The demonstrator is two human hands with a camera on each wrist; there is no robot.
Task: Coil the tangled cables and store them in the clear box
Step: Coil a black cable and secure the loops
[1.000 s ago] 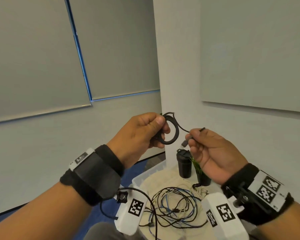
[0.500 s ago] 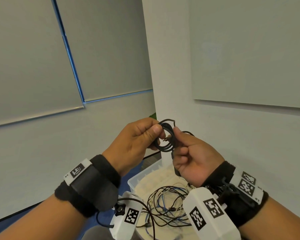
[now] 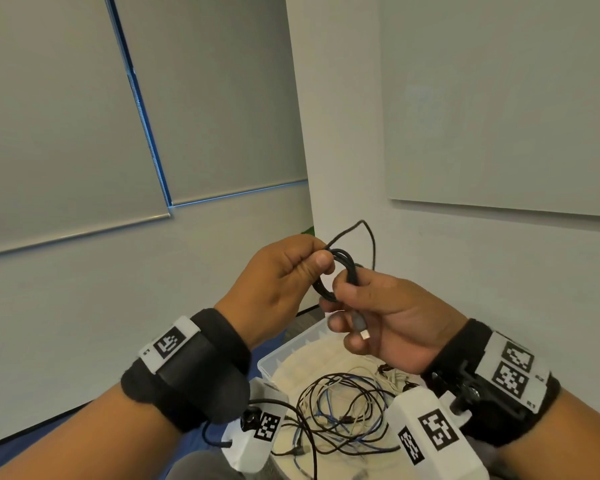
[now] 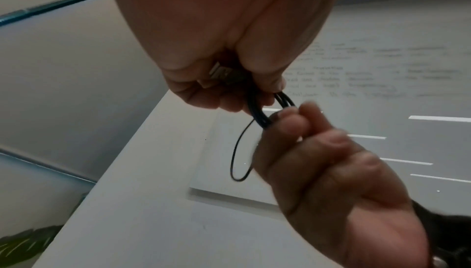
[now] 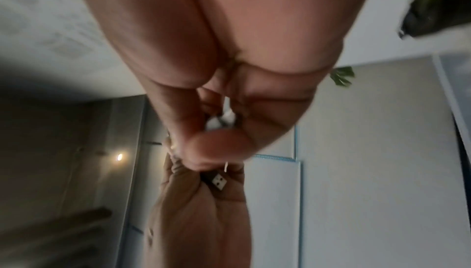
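Note:
My left hand (image 3: pixel 321 268) pinches a small coil of black cable (image 3: pixel 347 268) between thumb and fingers at chest height. My right hand (image 3: pixel 343 296) grips the same coil from the right, its fingers curled round the strands, with a USB plug (image 3: pixel 361 329) lying in its palm. A loose loop (image 3: pixel 366 230) stands up above the coil. In the left wrist view the coil (image 4: pixel 260 111) runs between both hands, and a second plug (image 4: pixel 224 74) sits under the left fingers. Below the hands lie the clear box (image 3: pixel 284 351) and a tangle of black, blue and white cables (image 3: pixel 343 410).
A white pillar (image 3: pixel 343 133) and a pale wall panel (image 3: pixel 499 98) stand close behind the hands. Window blinds (image 3: pixel 66 116) fill the left. White wrist camera housings (image 3: pixel 430 434) hang over the tangle. A dark potted plant (image 5: pixel 433 10) shows in the right wrist view.
My right hand, which held the cable end apart from the coil, has come in against it and now grips the coil with the plug in its palm. A loose loop has risen above.

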